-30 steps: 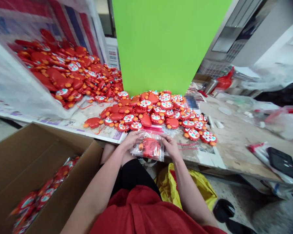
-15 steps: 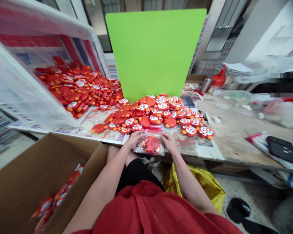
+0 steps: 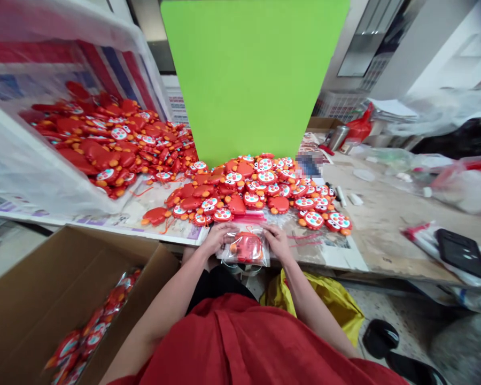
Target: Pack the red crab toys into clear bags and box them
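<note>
A clear plastic bag (image 3: 246, 247) with a red crab-shaped toy inside sits at the table's near edge. My left hand (image 3: 218, 237) pinches its upper left corner. My right hand (image 3: 278, 240) pinches its upper right corner. Both hands are closed on the bag's top edge. Just beyond them lies a heap of loose red crab toys (image 3: 256, 187) with coloured buttons, some face up and some face down.
A larger pile of the same toys (image 3: 104, 139) lies in a plastic-lined sack at the left. A cardboard box (image 3: 64, 289) with bagged toys stands at my lower left. A green board (image 3: 248, 75) rises behind the heap. A black phone (image 3: 460, 252) lies at the right. A yellow bag (image 3: 328, 299) sits under the table.
Both hands stay on the bag's top corners and have barely moved. The view tilted up and then back down.
</note>
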Demonstrator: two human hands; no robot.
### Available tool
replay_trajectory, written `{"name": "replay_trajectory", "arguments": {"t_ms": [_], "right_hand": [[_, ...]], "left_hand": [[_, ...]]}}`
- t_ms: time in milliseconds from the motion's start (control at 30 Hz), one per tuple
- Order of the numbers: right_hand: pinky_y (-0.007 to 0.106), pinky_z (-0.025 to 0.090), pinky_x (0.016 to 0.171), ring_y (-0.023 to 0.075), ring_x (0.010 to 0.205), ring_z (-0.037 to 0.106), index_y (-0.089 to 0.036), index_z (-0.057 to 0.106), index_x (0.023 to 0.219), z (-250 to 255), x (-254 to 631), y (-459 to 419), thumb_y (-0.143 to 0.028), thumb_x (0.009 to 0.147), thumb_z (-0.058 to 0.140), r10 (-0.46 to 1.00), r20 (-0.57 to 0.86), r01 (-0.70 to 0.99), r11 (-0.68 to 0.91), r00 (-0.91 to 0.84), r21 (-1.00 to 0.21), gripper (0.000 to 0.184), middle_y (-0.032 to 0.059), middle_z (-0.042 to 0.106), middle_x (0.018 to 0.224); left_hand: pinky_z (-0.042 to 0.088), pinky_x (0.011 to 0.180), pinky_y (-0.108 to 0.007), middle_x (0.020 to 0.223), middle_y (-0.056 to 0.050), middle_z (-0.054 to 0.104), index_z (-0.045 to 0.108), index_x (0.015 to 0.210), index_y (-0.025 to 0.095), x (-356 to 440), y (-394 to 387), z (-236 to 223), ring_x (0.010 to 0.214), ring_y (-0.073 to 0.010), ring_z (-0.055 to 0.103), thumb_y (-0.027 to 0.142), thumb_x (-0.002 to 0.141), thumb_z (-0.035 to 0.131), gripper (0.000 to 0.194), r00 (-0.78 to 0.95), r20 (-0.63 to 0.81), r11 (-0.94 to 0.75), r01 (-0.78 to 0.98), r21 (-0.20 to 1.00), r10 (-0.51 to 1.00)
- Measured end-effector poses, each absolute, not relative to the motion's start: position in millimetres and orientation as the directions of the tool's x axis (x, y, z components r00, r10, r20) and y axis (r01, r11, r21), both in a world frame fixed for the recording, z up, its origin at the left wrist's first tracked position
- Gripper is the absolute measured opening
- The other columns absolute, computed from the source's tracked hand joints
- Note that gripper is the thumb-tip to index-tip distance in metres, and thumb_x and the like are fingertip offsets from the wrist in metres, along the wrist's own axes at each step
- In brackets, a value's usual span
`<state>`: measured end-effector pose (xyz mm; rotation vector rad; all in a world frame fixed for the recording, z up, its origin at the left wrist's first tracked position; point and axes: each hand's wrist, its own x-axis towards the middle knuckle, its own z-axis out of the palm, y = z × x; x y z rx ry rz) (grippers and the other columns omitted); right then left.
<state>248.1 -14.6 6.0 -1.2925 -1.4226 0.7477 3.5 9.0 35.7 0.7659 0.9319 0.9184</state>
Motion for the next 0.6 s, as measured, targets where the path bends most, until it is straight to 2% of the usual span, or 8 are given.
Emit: {"name": "replay_trajectory", "arguments": {"t_ms": [67,133,300,467,600], "right_hand": [[0.039,0.048,0.085,0.0209,0.085,0.063,-0.022,0.078,0.099,7,249,-15,-0.037,0.084,0.06,0.953,0.29,0.324,0.249,0.084,-0.913,0.028,0.0057,0.074,0.088],[0.037,0.047,0.082,0.0202,0.082,0.062,-0.022,0.079,0.093,8,250,-16,-0.035,0.083,0.06,0.952,0.299,0.312,0.262,0.074,-0.913,0.025,0.0048,0.072,0.082],[0.038,0.046,0.085,0.0209,0.085,0.062,-0.023,0.078,0.083,15,252,-17,-0.03,0.082,0.056,0.954,0.294,0.307,0.264,0.056,-0.914,0.023,0.0047,0.072,0.083],[0.038,0.045,0.086,0.0217,0.087,0.061,-0.021,0.072,0.084,17,244,-21,-0.036,0.087,0.054,0.968,0.246,0.388,0.207,0.054,-0.898,0.024,0.0054,0.069,0.084],[0.034,0.05,0.073,0.0193,0.076,0.06,-0.02,0.062,0.103,13,237,-21,-0.037,0.086,0.056,0.958,0.264,0.447,0.19,0.109,-0.874,0.025,0.0034,0.065,0.083]], "left_hand": [[0.057,0.063,-0.026,0.082,-0.007,0.072,0.062,0.078,0.013,3,10,33,0.072,-0.0172,0.07,0.019,0.072,0.071,0.012,0.291,-0.314,0.403,-0.33,0.854,0.904],[0.056,0.06,-0.027,0.075,-0.005,0.069,0.057,0.072,0.014,2,11,30,0.067,-0.0171,0.068,0.023,0.071,0.07,0.015,0.294,-0.301,0.396,-0.354,0.847,0.907],[0.057,0.062,-0.03,0.082,-0.01,0.071,0.05,0.069,0.016,3,11,28,0.078,-0.0223,0.07,0.043,0.07,0.074,0.037,0.317,-0.306,0.411,-0.353,0.84,0.898],[0.054,0.06,-0.025,0.087,-0.006,0.073,0.053,0.093,0.018,14,5,32,0.076,-0.0188,0.07,0.042,0.055,0.089,0.058,0.221,-0.318,0.376,-0.308,0.874,0.922],[0.055,0.058,-0.025,0.086,-0.006,0.075,0.053,0.104,0.019,13,6,55,0.075,-0.0201,0.072,0.042,0.057,0.087,0.063,0.212,-0.306,0.358,-0.282,0.89,0.928]]}}
